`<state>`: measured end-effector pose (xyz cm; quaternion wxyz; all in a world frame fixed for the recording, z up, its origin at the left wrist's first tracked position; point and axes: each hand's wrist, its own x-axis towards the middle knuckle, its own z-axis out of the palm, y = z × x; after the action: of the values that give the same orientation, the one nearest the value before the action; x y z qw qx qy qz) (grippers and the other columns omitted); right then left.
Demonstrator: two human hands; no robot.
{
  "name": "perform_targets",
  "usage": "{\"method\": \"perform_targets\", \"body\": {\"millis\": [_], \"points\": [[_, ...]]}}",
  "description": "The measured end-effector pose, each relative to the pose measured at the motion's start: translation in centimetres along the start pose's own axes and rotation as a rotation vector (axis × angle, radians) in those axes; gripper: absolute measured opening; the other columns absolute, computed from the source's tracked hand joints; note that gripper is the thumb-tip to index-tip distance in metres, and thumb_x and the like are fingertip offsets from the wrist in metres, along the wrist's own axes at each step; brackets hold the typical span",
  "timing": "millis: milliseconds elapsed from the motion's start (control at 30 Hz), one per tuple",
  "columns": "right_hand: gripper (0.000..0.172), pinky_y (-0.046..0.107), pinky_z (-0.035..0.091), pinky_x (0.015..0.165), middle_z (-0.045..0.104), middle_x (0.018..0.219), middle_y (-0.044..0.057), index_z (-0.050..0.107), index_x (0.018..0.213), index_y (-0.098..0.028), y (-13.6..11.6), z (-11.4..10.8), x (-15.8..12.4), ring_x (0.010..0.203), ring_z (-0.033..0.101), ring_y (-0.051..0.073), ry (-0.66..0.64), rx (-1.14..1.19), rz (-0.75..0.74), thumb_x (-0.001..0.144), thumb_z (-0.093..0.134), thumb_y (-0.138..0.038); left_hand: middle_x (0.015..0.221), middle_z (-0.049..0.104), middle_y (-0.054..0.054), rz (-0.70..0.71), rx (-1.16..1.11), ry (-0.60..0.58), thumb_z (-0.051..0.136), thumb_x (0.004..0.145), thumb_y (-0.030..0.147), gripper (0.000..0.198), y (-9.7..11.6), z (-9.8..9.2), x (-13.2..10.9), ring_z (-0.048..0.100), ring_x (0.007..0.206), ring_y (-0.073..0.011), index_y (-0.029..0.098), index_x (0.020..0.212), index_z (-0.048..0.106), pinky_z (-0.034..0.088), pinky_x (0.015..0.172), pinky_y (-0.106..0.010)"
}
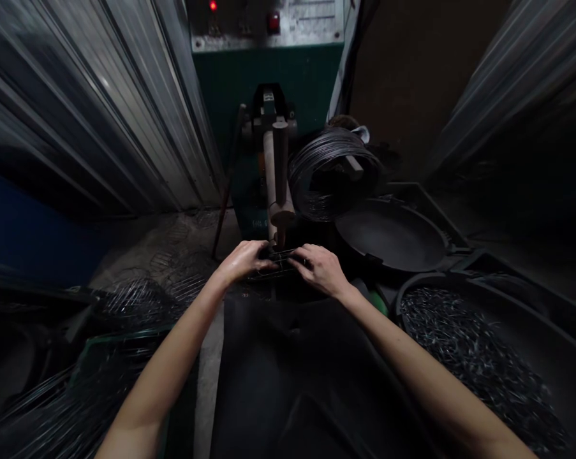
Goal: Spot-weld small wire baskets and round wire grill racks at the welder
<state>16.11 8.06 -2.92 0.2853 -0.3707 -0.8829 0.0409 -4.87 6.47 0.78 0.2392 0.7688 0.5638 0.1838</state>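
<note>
L hand (242, 260) + R hand (319, 268), both w/ firm hold on wire grid (279, 261), just under machine rod (280, 172)

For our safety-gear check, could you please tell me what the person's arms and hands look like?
The left hand and right hand are bare: no gloves, no visible rings or watch. The left forearm and right forearm are uncovered, no sleeves in view.
</note>
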Motion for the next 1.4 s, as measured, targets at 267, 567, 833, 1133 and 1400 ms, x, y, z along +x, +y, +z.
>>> {"method": "perform_targets", "body": {"millis": [267, 567, 833, 1133, 1400], "points": [[0.016, 0.03, 0.032, 0.065, 0.062, 0.076, 0.001, 0.066, 0.09, -0.023, 0.6, 0.0, 0.4, 0.072, 0.052, 0.016, -0.01, -0.057, 0.008, 0.091, 0.055, -0.034, 0.072, 0.066, 0.0, -0.017, -0.031, -0.013, 0.071, 0.067, 0.038, 0.024, -0.8, 0.3, 1.3, 0.059, 0.069, -0.0176, 0.017, 0.079, 0.064, 0.036, 0.056, -0.023], [0.015, 0.028, 0.033, 0.064, 0.06, 0.074, 0.002, 0.066, 0.087, -0.023, 1.8, 0.8, 1.9, 0.07, 0.051, 0.017, 0.027, -0.061, 0.018, 0.09, 0.056, -0.034, 0.078, 0.068, -0.001, -0.071, -0.049, -0.03, 0.072, 0.065, 0.038, 0.027, -1.1, -0.5, 3.0, 0.061, 0.077, -0.0197, 0.018, 0.082, 0.067, 0.037, 0.057, -0.023], [0.013, 0.028, 0.036, 0.065, 0.061, 0.074, 0.002, 0.067, 0.089, -0.023, 1.7, 1.2, 2.2, 0.071, 0.054, 0.017, 0.004, -0.012, 0.055, 0.088, 0.059, -0.032, 0.075, 0.067, -0.001, -0.043, -0.052, -0.051, 0.072, 0.063, 0.039, 0.028, -1.3, -0.9, 3.4, 0.059, 0.074, -0.0182, 0.016, 0.08, 0.068, 0.037, 0.057, -0.023], [0.015, 0.028, 0.042, 0.076, 0.057, 0.093, 0.006, 0.06, 0.101, -0.018, 6.7, 0.2, -0.4, 0.082, 0.055, 0.017, 0.125, 0.196, 0.273, 0.09, 0.051, -0.023, 0.079, 0.066, -0.002, -0.088, -0.079, -0.135, 0.068, 0.062, 0.051, 0.04, -1.1, -1.4, 3.6, 0.058, 0.075, -0.0189, 0.016, 0.081, 0.065, 0.039, 0.058, -0.023], [0.017, 0.023, 0.034, 0.06, 0.056, 0.082, 0.001, 0.061, 0.09, -0.02, 4.6, 0.5, -1.0, 0.072, 0.052, 0.013, -0.121, 0.096, 0.12, 0.09, 0.056, -0.036, 0.093, 0.066, -0.005, -0.081, -0.051, -0.08, 0.063, 0.067, 0.057, 0.048, -2.8, -2.4, -1.0, 0.059, 0.09, -0.0222, 0.017, 0.094, 0.063, 0.046, 0.077, -0.029]]}}
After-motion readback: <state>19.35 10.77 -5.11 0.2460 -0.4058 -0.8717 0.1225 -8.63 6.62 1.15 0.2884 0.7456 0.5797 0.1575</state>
